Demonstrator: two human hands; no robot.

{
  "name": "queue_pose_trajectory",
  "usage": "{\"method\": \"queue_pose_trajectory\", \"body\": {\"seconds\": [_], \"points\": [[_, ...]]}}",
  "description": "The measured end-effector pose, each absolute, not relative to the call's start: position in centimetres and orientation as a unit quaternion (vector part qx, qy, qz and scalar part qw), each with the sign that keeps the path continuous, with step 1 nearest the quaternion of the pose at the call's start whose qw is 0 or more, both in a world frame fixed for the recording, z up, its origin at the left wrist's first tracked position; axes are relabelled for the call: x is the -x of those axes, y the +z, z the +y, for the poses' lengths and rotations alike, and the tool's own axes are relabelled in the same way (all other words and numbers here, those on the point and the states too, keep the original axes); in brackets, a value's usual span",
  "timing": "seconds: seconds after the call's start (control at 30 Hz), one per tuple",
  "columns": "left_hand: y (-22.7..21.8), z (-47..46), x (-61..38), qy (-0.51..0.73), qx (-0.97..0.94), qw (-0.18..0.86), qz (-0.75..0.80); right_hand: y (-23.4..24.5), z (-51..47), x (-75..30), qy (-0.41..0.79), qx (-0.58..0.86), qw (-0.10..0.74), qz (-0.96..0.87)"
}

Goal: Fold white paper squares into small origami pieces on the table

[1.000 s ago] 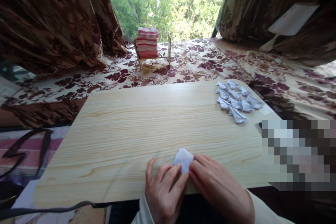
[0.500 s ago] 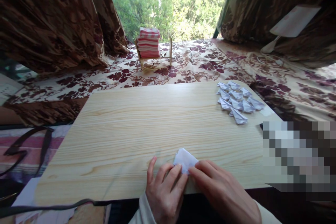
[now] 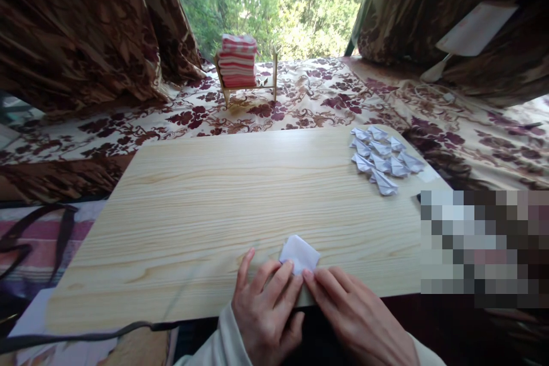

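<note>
Folded paper [image 3: 300,253]: lying on the worktop [image 3: 193,200], close to the front edge, just beyond both hands. L hand [image 3: 266,304]: fingers spread, little finger lifted off to the side, index tip on the paper's near-left edge, thumb apart from it. R hand [image 3: 351,304]: fingers bunched together, tips at the near edge right beside L's; can't tell if anything's pinched between them.

Handling (est.): v. light, prob. multi-layer, so stiffer than a single sheet but still bendable; creases should hold. Low wt, so it'd skid on a smooth surface w/o a fingertip on it. Not brittle, but corners could crush or tear if pulled hard.

Best hold: one hand's tips flat near an edge as anchor, other pinching a free corner; avoid squeezing across the middle, it'd buckle.

FYI: cluster of small pointed paper pieces [image 3: 381,155] at the worktop's far-right corner, prob. just as light & easily crushed.
</note>
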State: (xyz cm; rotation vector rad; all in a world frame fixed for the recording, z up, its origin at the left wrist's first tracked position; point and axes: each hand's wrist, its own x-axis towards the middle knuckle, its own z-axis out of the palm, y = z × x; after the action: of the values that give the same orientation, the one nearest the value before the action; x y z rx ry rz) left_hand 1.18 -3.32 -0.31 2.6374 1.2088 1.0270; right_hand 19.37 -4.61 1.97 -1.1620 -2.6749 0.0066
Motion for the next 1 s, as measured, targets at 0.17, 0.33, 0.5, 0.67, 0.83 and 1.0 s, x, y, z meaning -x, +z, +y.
{"method": "queue_pose_trajectory", "body": {"seconds": [0.17, 0.33, 0.5, 0.67, 0.83, 1.0], "points": [[-1.1, -3.6, -1.2, 0.343, -0.85, -0.019, 0.399, 2.2, -4.5, -19.2, -0.021, 0.375, 0.102, -0.921], [-1.6, -3.6, -1.4, 0.338, -0.852, -0.04, 0.397, 2.2, -4.5, -18.0, -0.068, 0.392, 0.11, -0.911], [-1.0, -3.4, -1.3, 0.332, -0.854, -0.041, 0.398, 2.4, -4.8, -18.5, -0.029, 0.399, 0.12, -0.909], [-0.8, -3.5, -1.1, 0.329, -0.86, -0.038, 0.389, 2.8, -4.0, -19.8, 0.086, 0.427, 0.121, -0.892], [-1.1, -3.5, -1.1, 0.343, -0.854, -0.037, 0.39, 2.8, -4.0, -20.0, 0.131, 0.431, 0.146, -0.881], [-0.7, -4.0, -1.4, 0.337, -0.852, -0.04, 0.4, 2.7, -3.6, -20.5, 0.125, 0.448, 0.14, -0.874]]}}
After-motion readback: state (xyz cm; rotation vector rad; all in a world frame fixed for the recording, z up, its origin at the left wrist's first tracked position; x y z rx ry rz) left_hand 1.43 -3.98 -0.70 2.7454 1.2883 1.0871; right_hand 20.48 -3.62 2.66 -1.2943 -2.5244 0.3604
